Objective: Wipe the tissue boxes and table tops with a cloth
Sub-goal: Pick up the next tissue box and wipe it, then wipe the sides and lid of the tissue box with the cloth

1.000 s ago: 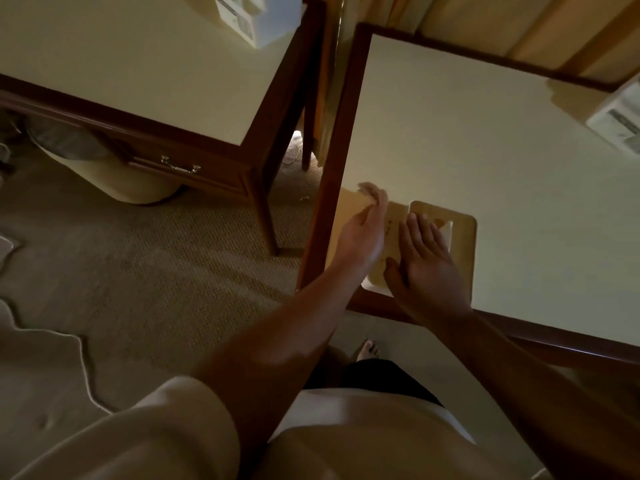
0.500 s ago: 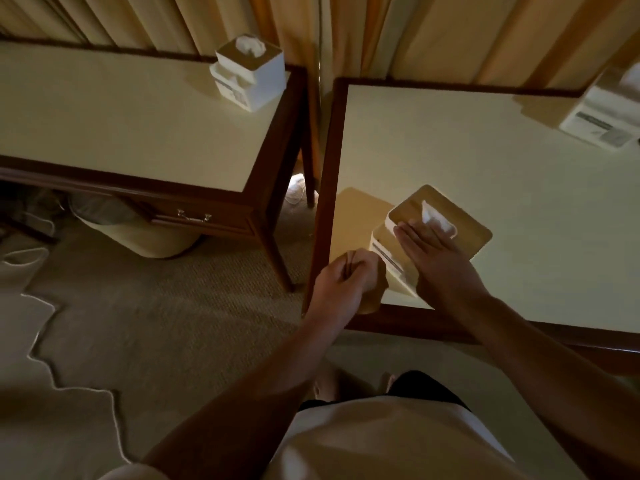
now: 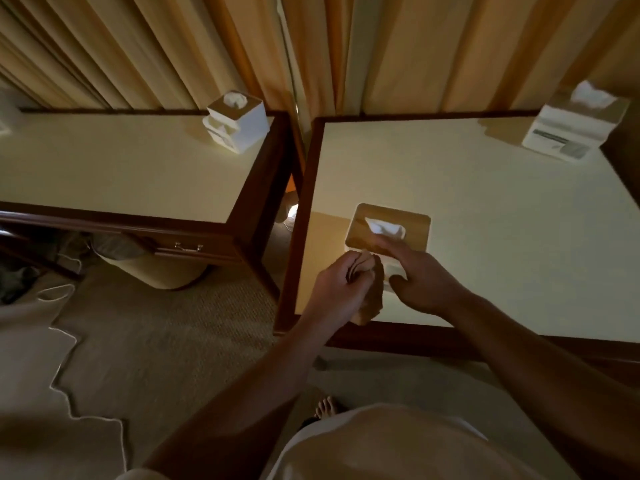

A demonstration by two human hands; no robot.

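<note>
Left hand (image 3: 341, 282) bunched tight round the tan cloth (image 3: 373, 303), over the right table's (image 3: 491, 216) near-left corner, I see right hand (image 3: 424, 284) pressing the tissue box (image 3: 412, 225) there, forefinger straight on its lid

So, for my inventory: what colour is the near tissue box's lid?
Light tan, wood-like lid; the head view shows it.

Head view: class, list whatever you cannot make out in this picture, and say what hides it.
Head view only:
Near tissue box: its front face, behind the left hand, the cloth and the right hand.
Cloth: full size and weave, bunched in the left hand, dimly lit.
Far right tissue box: label print, too small and blurred.
White thing on the left table: cut off by the picture's left edge.
</note>
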